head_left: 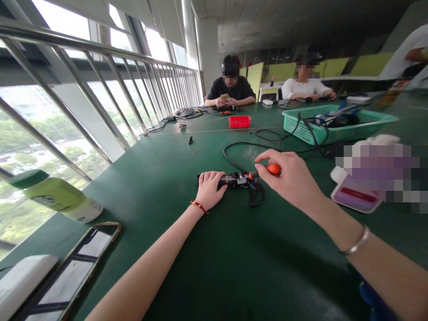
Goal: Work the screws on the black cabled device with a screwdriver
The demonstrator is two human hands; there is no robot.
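Note:
On the green table lies an opened black corded device with metal parts and wires exposed. My left hand rests over its left end, fingers curled down onto it and hiding that part. My right hand is closed round a screwdriver with an orange handle. The screwdriver's shaft points left, its tip over the device's exposed middle; contact is too small to make out. Thumb and index fingertips come close together, and a tiny object may sit between them. A black cable loops behind the device.
A green basket of tools and cables stands at right, a red tray beyond the device. A phone lies right; a bottle and another phone are left. Two people sit across the table; another is at far right.

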